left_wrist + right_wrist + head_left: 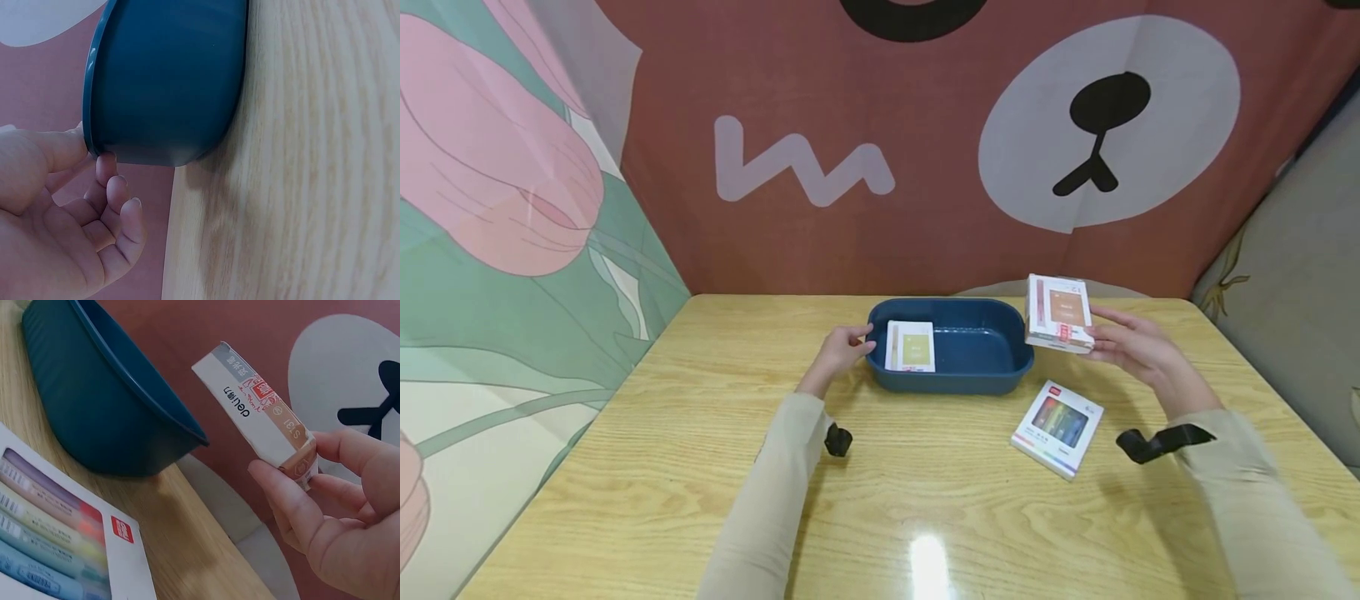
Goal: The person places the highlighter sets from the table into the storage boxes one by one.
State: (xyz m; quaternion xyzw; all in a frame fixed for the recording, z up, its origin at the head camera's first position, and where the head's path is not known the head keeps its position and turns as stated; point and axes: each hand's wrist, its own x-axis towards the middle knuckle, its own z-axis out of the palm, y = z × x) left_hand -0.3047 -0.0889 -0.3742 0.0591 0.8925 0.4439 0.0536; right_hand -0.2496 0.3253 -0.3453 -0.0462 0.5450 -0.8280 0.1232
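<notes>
My left hand (840, 354) pinches the left rim of a dark blue oval basin (955, 382) between thumb and fingers; the left wrist view shows the basin's end wall (165, 81) up close. Inside the basin, at its left, leans a small white box (910, 347) with a yellow-green panel. By its right end, my right hand (1138, 354) holds up a white box with an orange-brown panel (1058, 312) beside the basin's right rim. In the right wrist view, fingers and thumb grip that box (256, 412) at one end, its printed side showing.
A flat white windowed pack of coloured highlighter pens (1058, 429) lies on the wooden table (880, 500), in front of the basin's right end. Behind the table hangs a reddish-brown cloth (805, 242) with a bear face; a floral cloth (535, 275) is at the left.
</notes>
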